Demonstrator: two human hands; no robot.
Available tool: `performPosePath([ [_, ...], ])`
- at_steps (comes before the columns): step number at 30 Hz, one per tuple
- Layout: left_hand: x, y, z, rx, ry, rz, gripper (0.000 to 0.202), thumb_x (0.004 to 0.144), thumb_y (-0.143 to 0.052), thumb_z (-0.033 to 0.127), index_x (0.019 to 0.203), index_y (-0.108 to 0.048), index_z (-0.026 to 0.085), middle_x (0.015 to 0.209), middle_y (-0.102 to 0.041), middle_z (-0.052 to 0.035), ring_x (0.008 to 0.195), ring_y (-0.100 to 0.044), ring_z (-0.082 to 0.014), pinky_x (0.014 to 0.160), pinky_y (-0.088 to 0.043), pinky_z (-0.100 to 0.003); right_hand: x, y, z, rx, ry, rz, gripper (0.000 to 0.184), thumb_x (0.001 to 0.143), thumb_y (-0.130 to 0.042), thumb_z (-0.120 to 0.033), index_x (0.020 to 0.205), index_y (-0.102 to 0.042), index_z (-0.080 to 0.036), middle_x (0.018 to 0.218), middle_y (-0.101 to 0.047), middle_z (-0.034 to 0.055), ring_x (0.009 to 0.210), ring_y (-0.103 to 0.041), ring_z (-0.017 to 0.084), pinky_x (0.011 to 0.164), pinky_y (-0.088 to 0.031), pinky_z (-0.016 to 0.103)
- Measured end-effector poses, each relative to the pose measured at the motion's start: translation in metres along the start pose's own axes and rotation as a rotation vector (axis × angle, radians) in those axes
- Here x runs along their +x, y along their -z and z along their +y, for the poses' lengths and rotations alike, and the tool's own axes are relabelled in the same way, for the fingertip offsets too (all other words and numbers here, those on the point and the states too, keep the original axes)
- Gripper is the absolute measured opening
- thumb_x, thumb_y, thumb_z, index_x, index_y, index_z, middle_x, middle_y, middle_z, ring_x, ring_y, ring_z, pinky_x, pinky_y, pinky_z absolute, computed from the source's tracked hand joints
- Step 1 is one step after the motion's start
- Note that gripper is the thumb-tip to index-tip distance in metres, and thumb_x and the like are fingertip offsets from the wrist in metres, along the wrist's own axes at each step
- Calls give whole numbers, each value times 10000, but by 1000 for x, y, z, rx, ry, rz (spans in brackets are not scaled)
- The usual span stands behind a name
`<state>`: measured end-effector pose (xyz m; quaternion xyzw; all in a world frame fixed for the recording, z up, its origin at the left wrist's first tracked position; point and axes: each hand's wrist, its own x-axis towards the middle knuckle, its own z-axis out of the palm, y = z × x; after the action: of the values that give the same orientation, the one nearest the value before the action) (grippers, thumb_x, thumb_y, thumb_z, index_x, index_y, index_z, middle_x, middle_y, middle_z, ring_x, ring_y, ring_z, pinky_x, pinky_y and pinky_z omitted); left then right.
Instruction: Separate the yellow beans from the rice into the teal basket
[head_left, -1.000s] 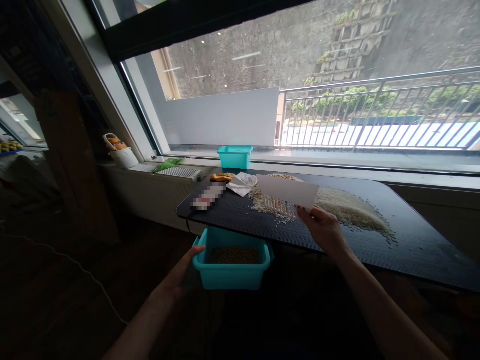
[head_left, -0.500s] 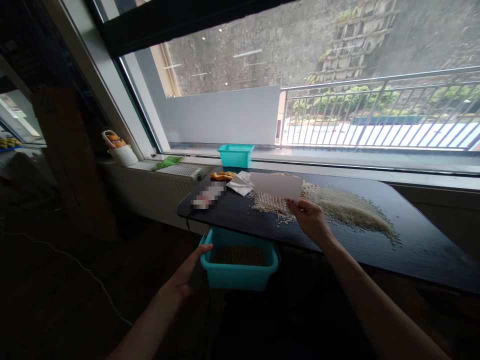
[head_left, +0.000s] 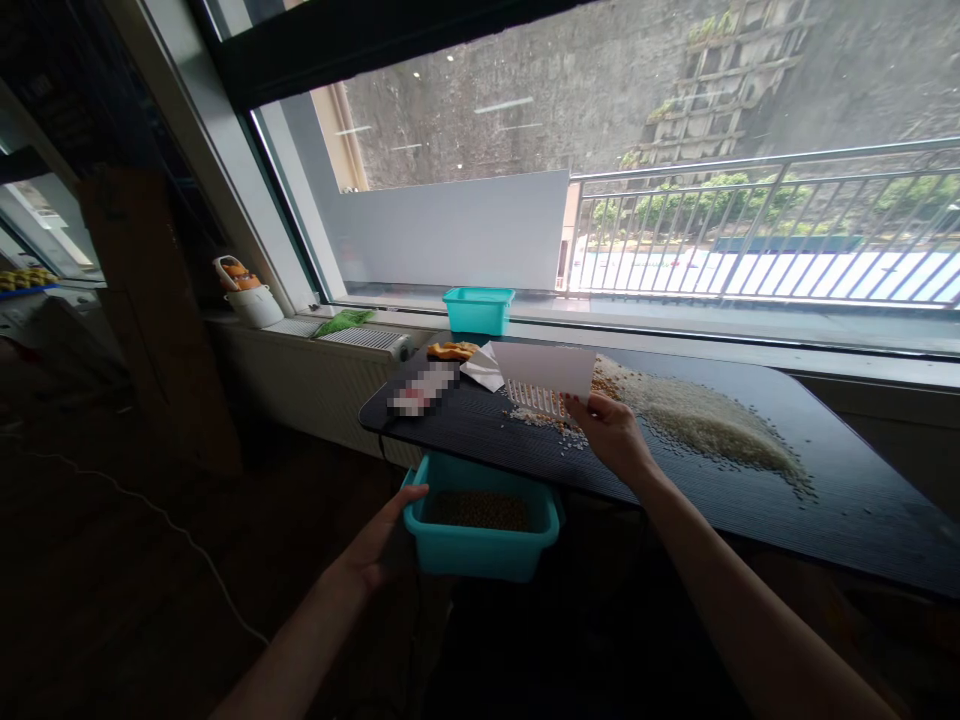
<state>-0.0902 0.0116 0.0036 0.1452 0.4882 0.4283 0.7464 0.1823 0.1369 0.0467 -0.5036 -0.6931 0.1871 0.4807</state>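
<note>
Left hand: the left hand (head_left: 384,543) is the nearest thing to the camera, low and left of centre. Its thumb is hooked over the left rim of the teal tub (head_left: 480,545). The fingers are hidden behind the tub wall, so the hold reads as closed.
Teal tub: it is held level below the near edge of the black table (head_left: 862,500) and is partly filled with brownish grains (head_left: 478,510).
Right hand: the right hand (head_left: 613,437) rests over the table top, above the tub and to its right. It is pinched shut on the lower right corner of the white slotted card (head_left: 551,372).
Card axis: the card's long side runs left to right, roughly along the table's near edge. It stands on its toothed edge, and the teeth touch the top.
Key relation: the loose grains (head_left: 551,428) lie at the teeth, between the card and the near edge. The tub's mouth sits just under that edge, toward the person and slightly left of the card.
Nearer hand: the right hand is just beside these grains, while the left is well apart below them.
Behind the card: the rice heap (head_left: 697,420) spreads to the right, and a tissue (head_left: 482,368) lies to the left.
Far edge: a second teal tub (head_left: 478,310) stands by the window.
</note>
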Motion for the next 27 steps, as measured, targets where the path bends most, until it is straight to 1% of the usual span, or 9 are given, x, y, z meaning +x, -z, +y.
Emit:
performPosePath([
  [5,4,6,2,-8,-15,-1,604,703,-623,408,1230,-457,163,832,-669,-61,782,-641,-216,708,-490,-310,0,-4,-1,42,27,-34,402,753,-506,-519,579,-580,-164,565,-452,-7,549,-401,113,499,-306,232],
  [13,-3,16,13,8,-41,52,568,711,-601,423,1212,-483,182,913,-663,-75,865,-629,-235,731,-484,-322,-19,-17,-11,150,81,-188,344,782,-506,-466,660,-636,-172,682,-541,23,618,-471,137,536,-363,238],
  [16,-4,24,15,13,-28,49,581,705,-600,441,1207,-486,171,902,-663,-84,841,-632,-242,731,-480,-338,-28,-20,-18,203,110,-247,308,795,-514,-436,690,-648,-180,725,-571,29,688,-515,156,590,-392,241],
  [19,-2,32,16,50,-28,79,612,693,-601,473,1205,-486,159,847,-663,-84,791,-635,-245,716,-478,-349,-34,-25,-23,213,108,-247,300,806,-509,-424,711,-657,-181,773,-592,36,716,-530,162,612,-400,246],
  [23,-4,34,17,45,-28,78,634,695,-600,470,1233,-453,168,869,-662,-82,794,-637,-245,726,-475,-357,-35,-28,-30,267,89,-318,297,794,-521,-427,739,-674,-179,790,-605,37,705,-532,160,603,-402,247],
  [24,-5,33,17,41,-30,78,634,695,-604,461,1234,-448,167,876,-662,-84,792,-637,-246,726,-476,-360,-34,-27,-31,286,85,-322,299,786,-527,-433,737,-673,-178,772,-602,34,695,-528,159,598,-401,245],
  [25,-5,31,17,39,-32,79,632,694,-608,454,1231,-449,163,878,-663,-87,787,-638,-246,724,-479,-362,-30,-24,-32,298,76,-297,304,777,-532,-443,728,-669,-176,749,-595,32,680,-521,156,589,-397,244],
  [26,-6,29,17,39,-31,78,628,693,-611,452,1225,-453,157,876,-663,-89,781,-638,-246,719,-481,-362,-26,-21,-31,292,65,-246,313,768,-536,-453,709,-662,-172,720,-582,28,659,-509,150,576,-390,241],
  [27,-6,28,17,39,-26,76,625,691,-612,453,1217,-460,152,874,-663,-91,776,-638,-245,714,-484,-359,-20,-17,-30,273,47,-166,326,759,-537,-465,684,-651,-169,686,-562,24,629,-489,143,556,-378,239],
])
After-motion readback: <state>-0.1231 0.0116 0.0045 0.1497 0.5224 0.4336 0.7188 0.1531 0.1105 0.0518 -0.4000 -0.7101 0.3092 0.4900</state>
